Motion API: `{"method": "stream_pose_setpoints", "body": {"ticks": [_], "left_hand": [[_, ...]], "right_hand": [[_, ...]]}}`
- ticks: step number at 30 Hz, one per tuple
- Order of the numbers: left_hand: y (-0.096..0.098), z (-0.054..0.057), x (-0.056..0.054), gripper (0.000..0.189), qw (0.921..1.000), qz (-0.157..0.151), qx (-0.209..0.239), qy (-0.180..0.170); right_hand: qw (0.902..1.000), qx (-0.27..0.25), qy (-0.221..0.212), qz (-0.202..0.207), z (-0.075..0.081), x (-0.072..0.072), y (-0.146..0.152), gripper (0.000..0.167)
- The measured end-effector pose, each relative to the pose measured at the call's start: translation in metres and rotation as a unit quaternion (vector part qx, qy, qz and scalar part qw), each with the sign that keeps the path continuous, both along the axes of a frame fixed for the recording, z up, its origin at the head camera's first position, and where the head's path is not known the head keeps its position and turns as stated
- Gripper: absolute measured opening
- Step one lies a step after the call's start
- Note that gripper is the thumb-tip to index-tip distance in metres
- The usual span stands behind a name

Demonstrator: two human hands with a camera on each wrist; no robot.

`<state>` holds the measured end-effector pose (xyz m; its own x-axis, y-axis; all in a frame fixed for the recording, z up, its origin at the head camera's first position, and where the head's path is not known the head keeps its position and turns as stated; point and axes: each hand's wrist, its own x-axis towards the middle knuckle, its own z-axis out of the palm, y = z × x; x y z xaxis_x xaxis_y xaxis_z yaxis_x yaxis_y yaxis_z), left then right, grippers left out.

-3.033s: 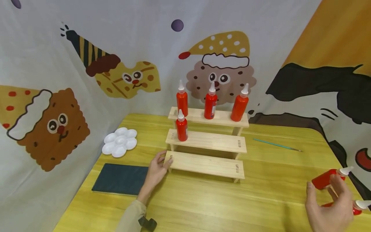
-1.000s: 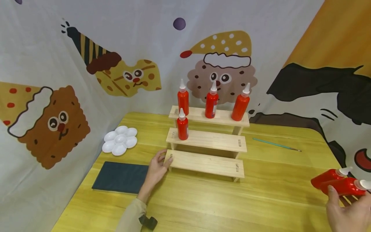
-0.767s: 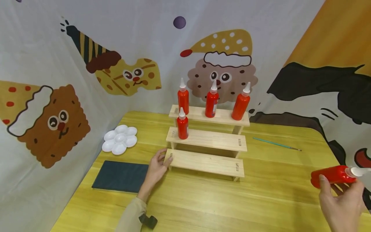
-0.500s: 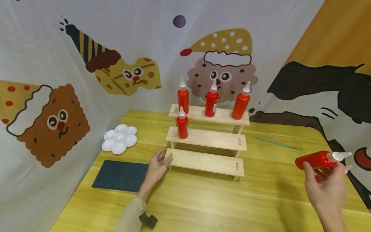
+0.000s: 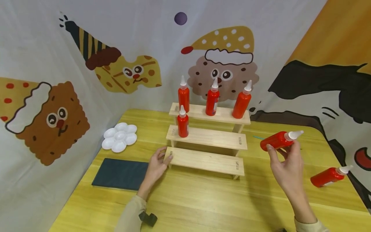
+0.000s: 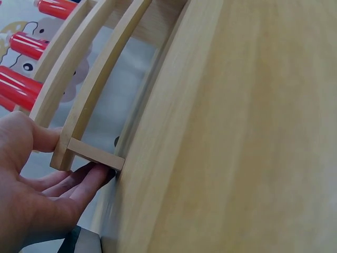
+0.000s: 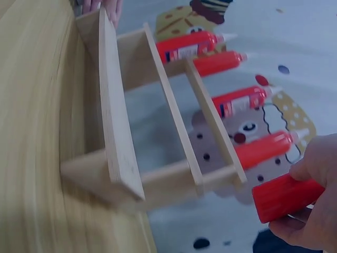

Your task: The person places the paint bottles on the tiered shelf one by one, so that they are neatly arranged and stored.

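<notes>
My right hand [image 5: 288, 166] holds a red squeeze bottle [image 5: 276, 140] with a white pointed nozzle, tilted, in the air right of the stepped wooden shelf [image 5: 203, 160]. Thumb and fingers pinch the bottle's body; its base shows in the right wrist view. My left hand [image 5: 156, 167] grips the left end of the shelf's lowest step, thumb on top, fingers round the end in the left wrist view. Three red bottles [image 5: 213, 102] stand on the top step. Another bottle [image 5: 183, 125] stands at the left of the middle step. The lowest step bears none.
One more red bottle [image 5: 327, 177] lies on its side at the table's right. A teal brush [image 5: 258, 137] is mostly hidden behind the held bottle and hand. At left are a white flower-shaped palette [image 5: 119, 137] and a dark flat rectangular board [image 5: 120, 174]. A printed cloth [image 5: 162, 42] hangs behind.
My right hand reached the two lying bottles, took hold of one, lifted it and carried it left toward the shelf. The other bottle stayed lying. My left hand kept its place on the shelf.
</notes>
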<state>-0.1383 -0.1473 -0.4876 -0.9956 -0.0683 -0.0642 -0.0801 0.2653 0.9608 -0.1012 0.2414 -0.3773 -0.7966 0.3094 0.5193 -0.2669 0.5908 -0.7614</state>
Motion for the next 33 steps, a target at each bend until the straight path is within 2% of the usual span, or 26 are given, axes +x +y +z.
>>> {"method": "stream_pose_setpoints", "body": {"ticks": [7, 16, 19, 22, 23, 25, 27, 33], "left_hand": [[-0.001, 0.004, 0.002, 0.056, 1.0000, -0.005, 0.008, 0.000], [-0.002, 0.003, 0.000, 0.056, 0.9999, -0.004, 0.010, -0.002], [0.002, 0.020, 0.006, 0.053, 0.9999, -0.009, 0.006, -0.002], [0.004, 0.025, 0.007, 0.054, 0.9999, -0.009, 0.005, -0.007], [0.005, 0.025, 0.007, 0.054, 0.9999, -0.009, 0.005, -0.008], [0.002, 0.011, 0.002, 0.056, 0.9999, -0.005, 0.006, -0.010], [0.001, 0.003, 0.000, 0.057, 1.0000, -0.004, 0.004, -0.005], [-0.001, -0.001, 0.000, 0.055, 1.0000, -0.005, 0.001, 0.003]], "right_hand": [[0.9972, 0.017, 0.007, 0.072, 0.001, -0.018, -0.032, 0.052], [0.9865, 0.036, -0.033, 0.156, -0.005, -0.042, -0.062, 0.048], [0.9809, 0.027, -0.051, 0.186, -0.008, -0.049, -0.073, 0.047], [0.9769, 0.025, -0.060, 0.204, -0.010, -0.055, -0.083, 0.048], [0.9759, 0.025, -0.062, 0.208, -0.010, -0.057, -0.086, 0.049], [0.9739, 0.024, -0.060, 0.218, -0.010, -0.059, -0.091, 0.051], [0.9721, 0.023, -0.062, 0.225, -0.010, -0.062, -0.095, 0.052], [0.9673, 0.027, -0.071, 0.242, -0.014, -0.071, -0.105, 0.050]]}}
